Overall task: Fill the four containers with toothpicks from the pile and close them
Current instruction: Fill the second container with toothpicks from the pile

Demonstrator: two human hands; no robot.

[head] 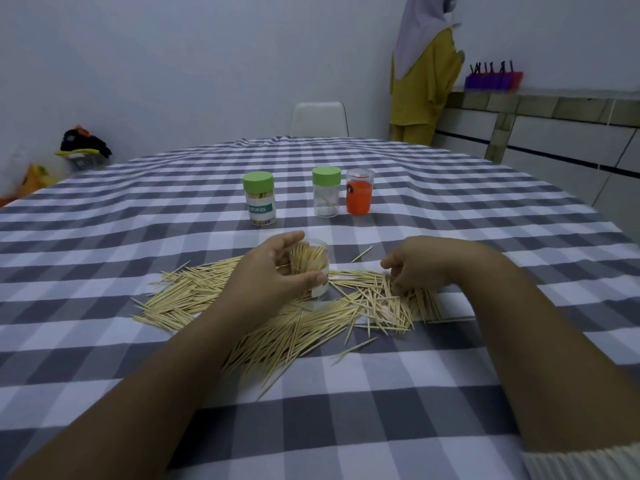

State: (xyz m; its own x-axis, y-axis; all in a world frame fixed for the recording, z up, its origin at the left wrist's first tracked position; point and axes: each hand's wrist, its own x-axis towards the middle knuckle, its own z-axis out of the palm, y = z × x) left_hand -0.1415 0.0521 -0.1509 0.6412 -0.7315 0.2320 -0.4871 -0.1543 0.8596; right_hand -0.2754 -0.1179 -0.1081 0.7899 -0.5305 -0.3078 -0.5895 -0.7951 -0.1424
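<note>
Tablecloth, grey-white check, is carrying everything. Toothpick pile is sprawling across it near the person. Labelled container w/ green lid is standing further back, packed w/ toothpicks; to its right a clear container w/ green lid is holding only a few, and an orange container w/ clear cap is standing just beside that. Open container, no lid, partly full, is tilting in the left hand, fingers and thumb curling round it. Right hand is reaching into the pile, fingers curled down and touching toothpicks; can't tell if it's pinching any.
</note>
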